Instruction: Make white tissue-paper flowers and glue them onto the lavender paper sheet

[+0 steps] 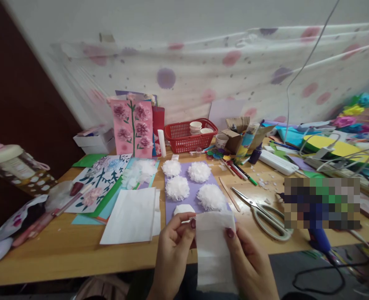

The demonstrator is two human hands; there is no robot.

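Between my two hands hangs a folded strip of thin white tissue paper [215, 254], in front of the table's near edge. My left hand [174, 250] pinches its upper left edge between thumb and fingers. On the other side, my right hand [249, 258] grips the right edge, thumb on top. Just beyond lies a purple sheet [190, 208] bearing several fluffy white paper flowers [212, 197]. A flat white paper piece [184, 209] on that sheet is partly covered by my left hand. To the left rests a stack of white tissue sheets [129, 216].
Scissors [259, 212] and a wooden stick [229, 193] lie right of the purple sheet. A blue corded tool [320, 239] is partly blurred out. Behind stand a red basket [184, 143] with paper cups and a pink flower picture [124, 137]. A bottle [15, 168] stands left.
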